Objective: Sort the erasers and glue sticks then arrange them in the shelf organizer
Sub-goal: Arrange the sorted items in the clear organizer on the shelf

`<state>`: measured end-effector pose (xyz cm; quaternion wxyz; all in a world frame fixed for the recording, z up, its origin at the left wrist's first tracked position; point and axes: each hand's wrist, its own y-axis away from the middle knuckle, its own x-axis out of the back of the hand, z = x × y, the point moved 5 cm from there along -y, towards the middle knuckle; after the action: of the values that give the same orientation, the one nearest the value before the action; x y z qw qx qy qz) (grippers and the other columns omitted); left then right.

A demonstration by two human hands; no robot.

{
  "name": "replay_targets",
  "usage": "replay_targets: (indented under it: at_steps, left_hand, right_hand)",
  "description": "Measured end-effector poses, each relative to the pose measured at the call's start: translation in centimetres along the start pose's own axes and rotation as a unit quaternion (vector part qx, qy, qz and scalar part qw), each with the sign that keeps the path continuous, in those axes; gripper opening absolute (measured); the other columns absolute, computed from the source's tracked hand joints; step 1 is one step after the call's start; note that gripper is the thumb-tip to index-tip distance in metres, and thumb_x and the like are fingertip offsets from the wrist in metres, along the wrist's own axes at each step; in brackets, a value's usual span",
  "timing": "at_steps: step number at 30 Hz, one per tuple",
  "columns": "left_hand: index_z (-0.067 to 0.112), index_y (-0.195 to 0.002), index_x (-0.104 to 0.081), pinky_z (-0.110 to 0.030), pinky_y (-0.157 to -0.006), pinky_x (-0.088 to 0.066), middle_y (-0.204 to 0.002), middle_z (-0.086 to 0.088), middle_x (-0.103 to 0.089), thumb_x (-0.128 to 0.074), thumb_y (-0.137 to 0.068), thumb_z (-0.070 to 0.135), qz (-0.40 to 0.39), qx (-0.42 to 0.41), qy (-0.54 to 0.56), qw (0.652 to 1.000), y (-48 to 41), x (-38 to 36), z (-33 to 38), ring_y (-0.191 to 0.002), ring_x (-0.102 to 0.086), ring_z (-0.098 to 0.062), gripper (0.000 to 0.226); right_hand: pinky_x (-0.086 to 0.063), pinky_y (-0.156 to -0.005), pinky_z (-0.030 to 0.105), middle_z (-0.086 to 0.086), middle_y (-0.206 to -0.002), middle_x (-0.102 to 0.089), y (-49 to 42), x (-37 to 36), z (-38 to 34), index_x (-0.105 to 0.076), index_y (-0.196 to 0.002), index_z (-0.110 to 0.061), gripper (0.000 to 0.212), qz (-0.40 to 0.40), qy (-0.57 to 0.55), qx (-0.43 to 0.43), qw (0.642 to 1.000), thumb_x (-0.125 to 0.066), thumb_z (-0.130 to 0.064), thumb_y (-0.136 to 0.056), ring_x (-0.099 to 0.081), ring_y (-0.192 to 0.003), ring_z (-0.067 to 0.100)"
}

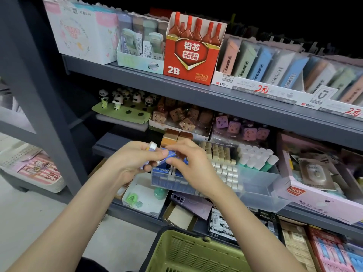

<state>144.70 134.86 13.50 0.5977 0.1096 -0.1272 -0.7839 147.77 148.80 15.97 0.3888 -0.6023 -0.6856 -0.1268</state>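
Note:
My left hand (128,160) grips a small bunch of blue-and-white wrapped erasers (152,147). My right hand (188,165) pinches one blue-sleeved eraser (170,155) from that bunch, just above the clear plastic shelf organizer (261,185). The organizer's left compartment holds blue erasers (163,171). Its middle holds rows of small beige and white erasers (222,160). At its right stand several glue sticks (255,158) with white caps and green bodies. Part of the bunch is hidden inside my left palm.
A green plastic basket (188,252) sits below my arms. A white box (141,195) with green items and a purple phone (188,202) lie on the lower shelf. A pink box (314,177) stands right of the organizer. Brown block erasers (174,137) sit behind my hands.

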Motion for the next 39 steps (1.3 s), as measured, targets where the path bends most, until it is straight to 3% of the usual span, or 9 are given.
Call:
replay_targets:
  at_steps: [3, 8, 14, 18, 21, 26, 30, 34, 39]
  left_hand:
    - [-0.004, -0.094, -0.066, -0.014, -0.043, -0.042, -0.067, -0.006, -0.056, -0.067, -0.084, 0.022, 0.024, 0.012, 0.053, 0.998, 0.0, 0.5, 0.2, -0.056, -0.047, -0.011, 0.027]
    - [0.0, -0.092, -0.061, -0.026, -0.061, -0.052, -0.082, -0.01, -0.051, -0.047, -0.098, 0.012, 0.087, 0.015, 0.168, 0.982, 0.0, 1.6, 0.6, -0.072, -0.052, -0.015, 0.02]
    - [0.01, -0.093, -0.068, -0.024, -0.062, -0.055, -0.072, -0.004, -0.068, -0.056, -0.093, 0.014, 0.062, -0.06, 0.058, 0.995, 0.4, 1.1, 0.8, -0.067, -0.065, -0.012, 0.012]
    - [0.016, -0.095, -0.068, -0.022, -0.06, -0.054, -0.08, -0.004, -0.074, -0.071, -0.081, 0.021, 0.026, -0.088, 0.018, 0.996, 0.5, -0.2, 0.7, -0.07, -0.067, -0.013, 0.015]
    - [0.011, -0.094, -0.06, -0.019, -0.055, -0.05, -0.073, -0.004, -0.073, -0.076, -0.072, 0.027, -0.028, -0.078, -0.012, 0.996, 0.6, -2.5, 0.5, -0.062, -0.063, -0.007, 0.031]
    - [0.01, -0.086, -0.062, -0.019, -0.061, -0.045, -0.07, -0.005, -0.071, -0.077, -0.068, 0.033, -0.128, -0.081, -0.075, 0.986, 1.3, -7.0, 0.5, -0.063, -0.059, -0.01, 0.033]
    - [0.009, -0.089, -0.065, -0.023, -0.069, -0.053, -0.079, -0.005, -0.073, -0.075, -0.076, 0.033, -0.098, -0.104, -0.121, 0.982, 1.1, -9.1, 0.4, -0.069, -0.065, -0.011, 0.029]
    - [0.024, -0.079, -0.063, -0.011, -0.069, -0.041, -0.085, 0.014, -0.064, -0.066, -0.086, 0.024, 0.063, -0.272, -0.316, 0.907, 0.9, -8.5, 1.3, -0.079, -0.058, -0.006, 0.008]
    - [0.016, -0.096, -0.072, -0.031, -0.085, -0.036, -0.102, 0.002, -0.066, -0.065, -0.087, 0.027, 0.104, -0.4, -0.465, 0.783, 1.1, -9.0, 0.4, -0.097, -0.057, -0.019, 0.016]
  right_hand:
    - [-0.037, -0.075, 0.013, -0.007, -0.092, -0.053, 0.2, 0.5, 1.0, -0.067, -0.111, -0.01, 0.025, 0.034, 0.039, -0.025, 0.998, -0.066, -0.019, -0.087, -0.047, -0.077, 0.002]
    - [-0.031, -0.074, 0.02, -0.001, -0.098, -0.064, -0.4, -0.3, 1.9, -0.071, -0.107, -0.018, 0.028, 0.076, 0.196, -0.044, 0.977, -0.066, -0.035, -0.085, -0.051, -0.094, 0.016]
    - [-0.035, -0.078, 0.023, -0.002, -0.101, -0.059, -1.3, -1.4, 2.2, -0.067, -0.114, -0.023, 0.031, 0.064, 0.226, -0.073, 0.969, -0.066, -0.036, -0.085, -0.048, -0.098, 0.016]
    - [-0.043, -0.078, 0.02, -0.009, -0.097, -0.061, 0.6, 0.2, 1.9, -0.062, -0.119, -0.024, 0.026, 0.092, -0.058, -0.087, 0.99, -0.056, -0.024, -0.094, -0.053, -0.087, 0.001]
    - [-0.049, -0.068, 0.017, -0.008, -0.096, -0.062, 3.1, 1.2, 1.5, -0.055, -0.12, -0.034, 0.028, 0.04, -0.275, -0.09, 0.956, -0.052, -0.019, -0.096, -0.055, -0.07, 0.001]
    - [-0.05, -0.068, 0.021, -0.01, -0.087, -0.067, 6.1, 4.0, 2.3, -0.064, -0.105, -0.032, 0.03, 0.029, -0.261, -0.074, 0.962, -0.06, -0.006, -0.09, -0.056, -0.071, 0.004]
    - [-0.051, -0.062, 0.023, 0.001, -0.077, -0.072, 8.4, 7.1, 5.4, -0.069, -0.093, -0.022, 0.018, 0.093, -0.247, -0.153, 0.952, -0.071, -0.008, -0.082, -0.062, -0.064, 0.01]
    - [-0.046, -0.058, 0.012, -0.006, -0.069, -0.068, 9.2, 9.7, 8.9, -0.067, -0.08, -0.026, 0.013, 0.206, -0.136, -0.215, 0.945, -0.076, -0.017, -0.077, -0.057, -0.059, -0.001]
    - [-0.044, -0.062, 0.012, -0.011, -0.07, -0.068, 8.5, 9.5, 10.8, -0.069, -0.078, -0.03, 0.01, 0.22, -0.102, -0.223, 0.944, -0.076, -0.023, -0.078, -0.056, -0.061, -0.005]
